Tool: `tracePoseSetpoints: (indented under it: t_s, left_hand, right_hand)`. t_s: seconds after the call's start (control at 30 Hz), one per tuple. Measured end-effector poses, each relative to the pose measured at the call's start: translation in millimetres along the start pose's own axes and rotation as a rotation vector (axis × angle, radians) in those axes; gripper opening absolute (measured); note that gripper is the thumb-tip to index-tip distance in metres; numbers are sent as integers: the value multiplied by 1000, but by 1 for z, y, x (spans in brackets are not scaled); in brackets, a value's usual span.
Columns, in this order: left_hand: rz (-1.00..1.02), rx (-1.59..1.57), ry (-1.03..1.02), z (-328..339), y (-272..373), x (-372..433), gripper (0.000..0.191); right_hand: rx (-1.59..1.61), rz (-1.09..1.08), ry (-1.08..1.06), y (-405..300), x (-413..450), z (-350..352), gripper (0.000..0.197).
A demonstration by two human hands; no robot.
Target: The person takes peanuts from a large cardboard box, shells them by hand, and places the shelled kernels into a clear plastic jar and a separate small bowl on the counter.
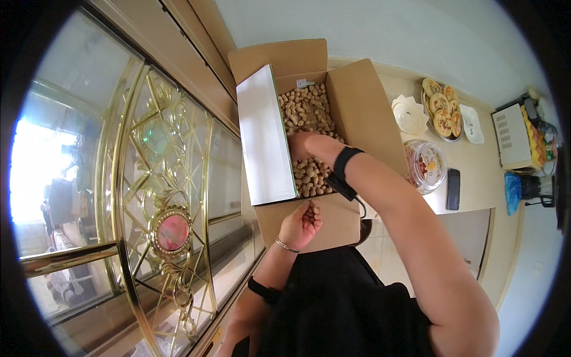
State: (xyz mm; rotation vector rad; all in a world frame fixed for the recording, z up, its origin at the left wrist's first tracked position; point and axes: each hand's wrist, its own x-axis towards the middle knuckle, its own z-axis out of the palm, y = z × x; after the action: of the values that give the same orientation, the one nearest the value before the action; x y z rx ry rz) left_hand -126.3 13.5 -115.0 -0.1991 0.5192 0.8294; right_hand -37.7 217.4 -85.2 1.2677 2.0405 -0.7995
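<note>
An open cardboard box (366, 111) stands in front of me, with many unshelled peanuts (310, 178) inside. My right hand (300, 145) reaches down into it at the left side. The white flap (266, 143) hides its fingers, so any hold on a peanut does not show. My left hand (302, 226) is palm up over the box's near flap (334, 236), fingers curled inward. Something reddish shows within those fingers; whether it is a held thing or shaded skin is unclear. A black strap with a small device (342, 185) sits on my right forearm.
Right of the box are a plastic jar (426, 167), a black phone (453, 189), white paper-like bowls (409, 117), a plate of flatbreads (441, 109) and a white dish (472, 124). A glass door with gold lattice (171, 178) stands close on the left.
</note>
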Motion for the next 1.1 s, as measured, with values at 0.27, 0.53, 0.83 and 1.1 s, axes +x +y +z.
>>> tracePoseSetpoints:
  t_s: [0.27,0.53,0.83,1.1]
  left_hand:
    - [21,93,83,12,2,-6,22]
    - [5,56,36,6,2,-3,21]
    - [74,212,61,20,7,-4,20]
    - [87,244,84,29,2,-2,17]
  right_hand:
    - [-25,-391,632,27,-69,62,30]
    - [96,-481,937,37,-133,106,22]
    - [346,-180,1147,62,-142,111,14]
    - [17,-236,1001,26,-97,73,16]
